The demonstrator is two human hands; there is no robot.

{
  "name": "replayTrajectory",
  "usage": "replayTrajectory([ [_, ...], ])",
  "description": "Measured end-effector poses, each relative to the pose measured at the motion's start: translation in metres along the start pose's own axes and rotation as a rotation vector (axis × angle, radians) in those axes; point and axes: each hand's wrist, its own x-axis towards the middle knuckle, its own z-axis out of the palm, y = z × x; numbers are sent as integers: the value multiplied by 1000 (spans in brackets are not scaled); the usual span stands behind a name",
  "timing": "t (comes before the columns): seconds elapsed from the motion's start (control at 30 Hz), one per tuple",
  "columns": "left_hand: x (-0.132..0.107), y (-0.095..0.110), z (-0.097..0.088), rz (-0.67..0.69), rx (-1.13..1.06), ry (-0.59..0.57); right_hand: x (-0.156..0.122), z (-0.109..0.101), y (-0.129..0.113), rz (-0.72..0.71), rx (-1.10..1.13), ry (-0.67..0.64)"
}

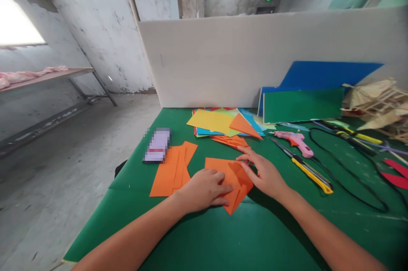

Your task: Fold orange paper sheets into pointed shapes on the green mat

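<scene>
Here, orange paper [234, 176] beneath spread left hand [205, 188], right hand [264, 173] at its edge, grip unclear

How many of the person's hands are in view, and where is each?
2: the left hand rests on the folded orange paper, and the right hand is at that paper's upper right side. No others show.

Orange paper [235, 176]; green tabletop [255, 237]; pink glue gun [296, 140]; yellow-handled cutter [306, 170].

Orange paper [230, 172], its right side curled up, lies on the green tabletop [242, 241].
</scene>
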Motion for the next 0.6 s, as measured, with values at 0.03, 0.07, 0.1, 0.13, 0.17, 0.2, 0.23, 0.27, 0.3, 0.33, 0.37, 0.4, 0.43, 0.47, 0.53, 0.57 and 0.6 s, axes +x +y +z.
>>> replayTrajectory([
  [0.03, 0, -2, 0, -37, -5, 0, 0, 0, 0, -4, 17, -7],
  [0.07, 0, -3, 1, -76, -12, 3, 0, 0, 1, -11, 34, -21],
  [0.1, 0, -5, 1, -111, -21, 8, -1, 0, 0, -17, 45, -42],
  [0.13, 0, -7, 2, -141, -34, 12, -1, 1, 0, -19, 46, -71],
  [0.17, -1, -8, 2, -163, -55, 18, -2, 2, -1, -16, 40, -106],
  [0.2, -1, -9, 3, -176, -86, 23, -3, 3, -2, -10, 28, -143],
  [0.23, -1, -10, 3, -180, -124, 31, -3, 4, -3, -1, 14, -177],
  [0.27, -2, -10, 4, -177, -165, 41, -4, 6, -4, 9, 2, -206],
  [0.3, -2, -10, 4, -171, -202, 53, -4, 7, -5, 16, -8, -226],
  [0.33, -3, -9, 3, -164, -229, 62, -4, 8, -6, 21, -15, -239],
  [0.37, -3, -8, 2, -152, -242, 66, -4, 9, -6, 25, -21, -248],
  [0.4, -3, -7, 1, -134, -242, 62, -4, 10, -6, 28, -27, -255],
  [0.43, -3, -5, 0, -113, -234, 54, -4, 11, -6, 29, -32, -263],
  [0.47, -3, -4, -1, -91, -220, 40, -3, 11, -5, 26, -39, -273],
  [0.53, -3, -2, -3, -61, -194, 12, -3, 11, -3, 18, -57, -291],
  [0.57, -3, -1, -4, -55, -184, 3, -3, 11, -1, 15, -66, -298],
  [0.6, -3, -1, -4, -53, -175, -4, -3, 10, 1, 15, -76, -302],
])
